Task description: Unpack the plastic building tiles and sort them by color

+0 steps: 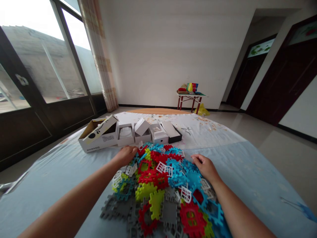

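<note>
Before a pale wall (pixel 158 56), the tablecloth (pixel 250 172) bears tiles (pixel 159 179) between left hand (pixel 126 155) and right hand (pixel 205 166), grips unclear.

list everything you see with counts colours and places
covered table: one, pale blue and white, foreground
interlocking pieces: many, red, blue, green, grey, heaped on table
lattice pieces: several, white, among the heap
boxes: about five, mostly white, beyond the heap
small table: one, red-legged, background
colourful items: several, mixed colours, on small table
bag: one, yellow, floor by small table
curtain: one, beige patterned, left
windows: several, dark-framed, left
doors: two, dark brown, right
wall: one, off-white, background
left hand: one, bare, heap's far left edge
right hand: one, bare, heap's right edge
</note>
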Available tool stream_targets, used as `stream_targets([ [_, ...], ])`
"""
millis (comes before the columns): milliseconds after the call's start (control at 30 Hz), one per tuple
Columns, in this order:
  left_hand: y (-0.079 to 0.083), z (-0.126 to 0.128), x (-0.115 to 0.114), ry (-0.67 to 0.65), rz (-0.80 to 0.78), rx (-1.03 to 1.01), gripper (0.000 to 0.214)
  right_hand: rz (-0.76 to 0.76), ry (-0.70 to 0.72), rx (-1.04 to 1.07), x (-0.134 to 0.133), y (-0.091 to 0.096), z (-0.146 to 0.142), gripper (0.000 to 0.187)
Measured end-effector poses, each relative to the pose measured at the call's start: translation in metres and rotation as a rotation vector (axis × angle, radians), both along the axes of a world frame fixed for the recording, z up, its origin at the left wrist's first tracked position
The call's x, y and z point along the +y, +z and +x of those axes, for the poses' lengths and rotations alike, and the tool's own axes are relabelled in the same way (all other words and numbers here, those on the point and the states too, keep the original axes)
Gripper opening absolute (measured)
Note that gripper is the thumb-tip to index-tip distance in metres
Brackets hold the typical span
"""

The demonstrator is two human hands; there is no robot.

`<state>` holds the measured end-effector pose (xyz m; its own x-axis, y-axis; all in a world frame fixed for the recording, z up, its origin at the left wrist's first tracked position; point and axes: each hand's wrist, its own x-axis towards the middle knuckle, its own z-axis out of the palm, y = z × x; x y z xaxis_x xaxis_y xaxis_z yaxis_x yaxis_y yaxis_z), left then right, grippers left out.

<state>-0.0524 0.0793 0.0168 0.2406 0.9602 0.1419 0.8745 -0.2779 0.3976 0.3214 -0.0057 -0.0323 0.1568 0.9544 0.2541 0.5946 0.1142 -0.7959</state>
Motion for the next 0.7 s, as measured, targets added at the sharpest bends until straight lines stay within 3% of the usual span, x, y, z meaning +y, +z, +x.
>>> stream_targets([
  [167, 0.003, 0.010, 0.020, -0.051, 0.004, -0.026, 0.053, -0.005, -0.001, 0.004, 0.000, 0.000, 0.000, 0.042],
  [367, -0.004, 0.035, 0.033, -0.125, -0.139, -0.078, 0.060, 0.001, -0.008, 0.020, 0.000, 0.000, -0.001, 0.041],
  [700, 0.018, 0.040, -0.008, -0.429, -0.257, -0.163, 0.047, 0.017, 0.003, -0.002, 0.001, 0.000, -0.001, 0.041],
])
